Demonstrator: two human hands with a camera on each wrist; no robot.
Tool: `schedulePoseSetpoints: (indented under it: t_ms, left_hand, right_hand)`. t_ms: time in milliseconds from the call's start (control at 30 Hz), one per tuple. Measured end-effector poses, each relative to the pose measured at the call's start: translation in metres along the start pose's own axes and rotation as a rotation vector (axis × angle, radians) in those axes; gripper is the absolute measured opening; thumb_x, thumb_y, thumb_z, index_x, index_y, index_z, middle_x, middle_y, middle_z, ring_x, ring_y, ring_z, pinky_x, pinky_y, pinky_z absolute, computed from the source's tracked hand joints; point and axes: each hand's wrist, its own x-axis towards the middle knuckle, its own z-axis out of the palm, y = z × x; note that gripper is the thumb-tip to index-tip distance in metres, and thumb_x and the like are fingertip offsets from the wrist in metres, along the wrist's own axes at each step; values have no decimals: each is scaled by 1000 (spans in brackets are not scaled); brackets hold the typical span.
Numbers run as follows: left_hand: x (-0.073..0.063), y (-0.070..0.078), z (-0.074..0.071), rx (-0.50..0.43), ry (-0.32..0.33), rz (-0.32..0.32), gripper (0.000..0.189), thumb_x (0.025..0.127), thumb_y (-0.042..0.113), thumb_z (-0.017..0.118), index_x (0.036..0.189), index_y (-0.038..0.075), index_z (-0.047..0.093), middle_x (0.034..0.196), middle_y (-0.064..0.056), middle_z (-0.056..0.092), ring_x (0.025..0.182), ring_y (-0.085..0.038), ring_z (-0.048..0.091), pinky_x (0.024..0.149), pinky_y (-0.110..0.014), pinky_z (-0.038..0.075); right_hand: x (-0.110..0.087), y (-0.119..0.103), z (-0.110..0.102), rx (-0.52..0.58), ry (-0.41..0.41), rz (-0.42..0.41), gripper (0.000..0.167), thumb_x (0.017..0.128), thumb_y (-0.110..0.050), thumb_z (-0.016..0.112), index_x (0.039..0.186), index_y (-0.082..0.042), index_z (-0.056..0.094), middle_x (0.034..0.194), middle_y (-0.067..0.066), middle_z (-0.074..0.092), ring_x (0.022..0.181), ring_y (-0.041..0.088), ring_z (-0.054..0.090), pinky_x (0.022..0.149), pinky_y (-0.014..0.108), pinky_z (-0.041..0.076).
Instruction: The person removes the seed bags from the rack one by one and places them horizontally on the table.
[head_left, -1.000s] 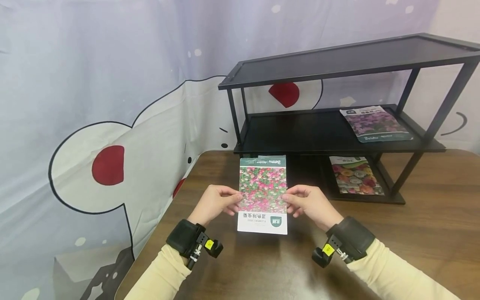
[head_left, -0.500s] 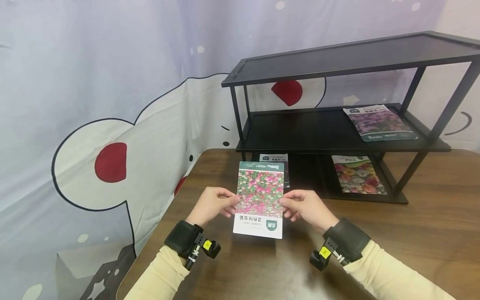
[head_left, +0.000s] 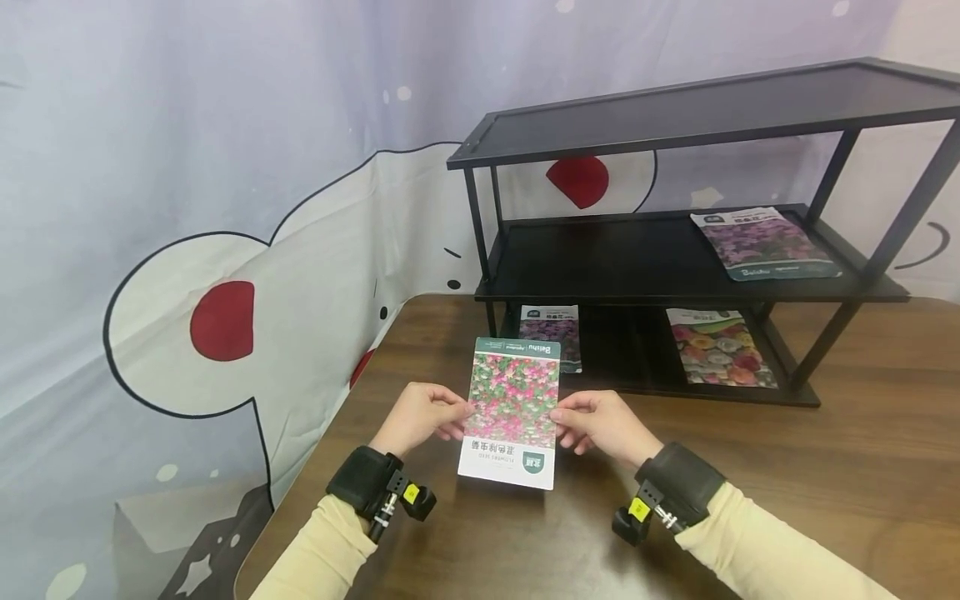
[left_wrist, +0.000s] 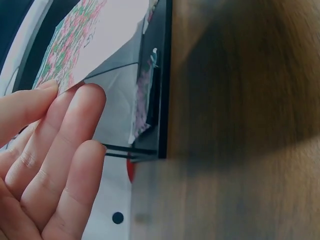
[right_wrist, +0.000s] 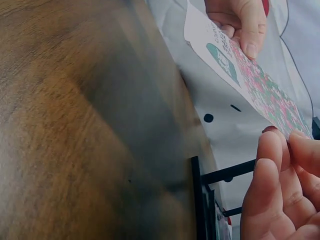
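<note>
A flower seed packet [head_left: 512, 408] with pink blossoms and a white band is held above the table, its print upside down in the head view. My left hand [head_left: 426, 419] pinches its left edge between thumb and fingers. On the opposite edge, my right hand [head_left: 603, 427] pinches it the same way. The left wrist view shows the packet [left_wrist: 75, 50] tilted, with the left thumb on its printed face. In the right wrist view both hands grip the packet [right_wrist: 250, 75], which is apart from the wooden surface.
Behind the packet stands a black tiered rack [head_left: 600, 258]. A purple-flower packet [head_left: 765, 243] lies on its middle shelf. Lower down are another purple packet [head_left: 558, 327] at left and a multicoloured-flower packet [head_left: 722, 348] at right. The wooden table [head_left: 750, 475] meets a patterned curtain [head_left: 187, 167].
Both hands have drawn the packet back toward me and slightly left, away from the rack. The purple packet on the bottom shelf, hidden behind it earlier, now shows.
</note>
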Motion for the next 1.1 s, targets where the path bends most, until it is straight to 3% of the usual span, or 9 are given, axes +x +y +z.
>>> schedulePoseSetpoints:
  t_ms: [233, 500, 700, 900, 1100]
  left_hand:
    - [0, -12, -1, 35, -44, -53, 21, 81, 24, 72, 85, 4, 68, 70, -6, 68, 62, -21, 67, 62, -35, 53]
    - [-2, -25, -2, 127, -94, -97, 19, 82, 24, 71, 81, 5, 69, 68, -4, 67, 62, -19, 66, 57, -31, 51]
    - [1, -34, -2, 186, -82, -117, 14, 82, 19, 71, 79, 5, 69, 70, -3, 66, 61, -17, 62, 53, -29, 48]
    - [8, -43, -4, 216, -90, -151, 14, 82, 18, 71, 80, 4, 70, 68, -3, 65, 59, -15, 61, 52, -29, 49]
    - [12, -47, -5, 232, -73, -188, 14, 82, 17, 71, 77, 4, 70, 65, -4, 65, 57, -15, 61, 52, -29, 49]
  right_hand:
    - [2, 9, 9, -54, -16, 32, 19, 89, -14, 62, 92, 5, 65, 71, 8, 65, 58, 13, 59, 46, 25, 45]
    - [7, 16, 18, -211, -143, 37, 13, 89, -10, 60, 81, -1, 65, 67, 5, 65, 51, 11, 57, 40, 20, 37]
    - [18, 17, 27, -359, -196, 52, 18, 89, -10, 59, 73, -3, 64, 61, 3, 63, 47, 10, 55, 38, 19, 34]
    - [29, 17, 33, -518, -198, 59, 24, 87, -14, 63, 64, -6, 61, 52, -1, 55, 44, 9, 47, 38, 20, 33]
    - [39, 13, 39, -588, -220, 109, 26, 86, -14, 65, 62, -6, 59, 51, -1, 53, 45, 9, 45, 39, 20, 34]
